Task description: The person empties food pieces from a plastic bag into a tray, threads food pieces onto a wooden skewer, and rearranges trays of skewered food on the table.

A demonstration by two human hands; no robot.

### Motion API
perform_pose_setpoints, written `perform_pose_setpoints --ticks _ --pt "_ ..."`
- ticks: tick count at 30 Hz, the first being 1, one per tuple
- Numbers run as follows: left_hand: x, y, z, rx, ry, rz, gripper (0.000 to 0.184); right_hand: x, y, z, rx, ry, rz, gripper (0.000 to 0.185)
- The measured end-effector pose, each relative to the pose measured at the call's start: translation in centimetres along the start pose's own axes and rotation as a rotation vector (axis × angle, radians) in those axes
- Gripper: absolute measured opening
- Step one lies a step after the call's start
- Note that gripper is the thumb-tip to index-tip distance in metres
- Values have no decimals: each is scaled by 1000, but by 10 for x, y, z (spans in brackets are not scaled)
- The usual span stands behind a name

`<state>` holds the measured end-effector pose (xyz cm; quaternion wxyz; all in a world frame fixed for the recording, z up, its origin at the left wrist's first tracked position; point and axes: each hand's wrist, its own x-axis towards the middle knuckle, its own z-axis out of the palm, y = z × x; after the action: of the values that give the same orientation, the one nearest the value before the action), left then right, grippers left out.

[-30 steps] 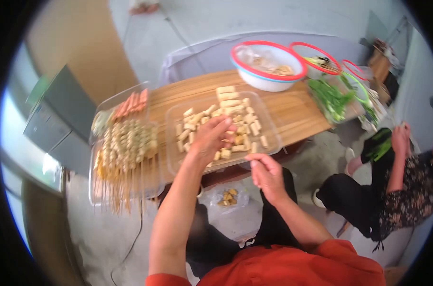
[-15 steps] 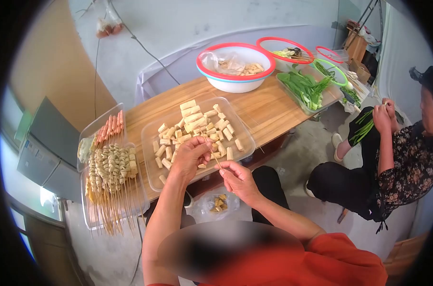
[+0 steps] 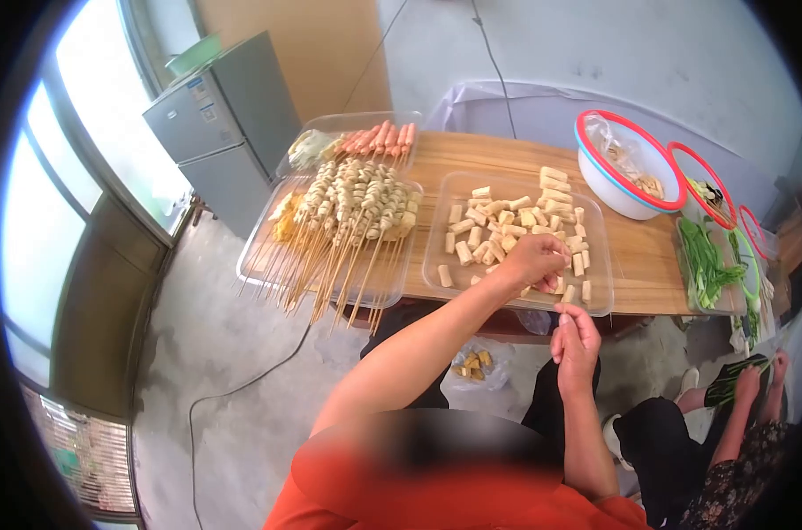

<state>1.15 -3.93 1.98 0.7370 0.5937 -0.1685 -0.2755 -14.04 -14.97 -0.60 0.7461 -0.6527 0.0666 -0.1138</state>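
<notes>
My left hand [image 3: 539,263] is over the front part of a clear tray [image 3: 434,238] of pale cylindrical food pieces [image 3: 507,216], its fingers curled together. Just right of it and nearer to me, my right hand [image 3: 576,346] is raised at the tray's front edge, thumb and forefinger pinched. A thin stick seems to run between the two hands, but it is too fine to make out well. Whether a food piece is on it is hidden by my left fingers.
Left are trays of loaded skewers [image 3: 357,199] and pink sausages [image 3: 383,139]. A red-rimmed basin [image 3: 608,181], leafy greens [image 3: 706,265] and another basin [image 3: 701,185] stand right. A co-worker [image 3: 666,450] sits lower right holding green stalks. A bag of pieces [image 3: 480,364] lies below.
The view has swung left, so the table and trays sit further right in it. My hands remain close together by the tray's front edge; the stick between them was clearer half a second ago.
</notes>
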Motion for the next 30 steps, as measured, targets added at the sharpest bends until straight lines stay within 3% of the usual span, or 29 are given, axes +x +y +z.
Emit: perform_pose_setpoints --ticks 4,16,30 --pt "-8 -3 4 107 -131 51 17 4 3 1 -13 70 -46 20" --pt "-10 -1 3 29 -133 70 18 3 2 13 27 78 -50 21" --pt "0 0 -15 -15 45 -28 20 -4 6 10 -29 5 -30 34"
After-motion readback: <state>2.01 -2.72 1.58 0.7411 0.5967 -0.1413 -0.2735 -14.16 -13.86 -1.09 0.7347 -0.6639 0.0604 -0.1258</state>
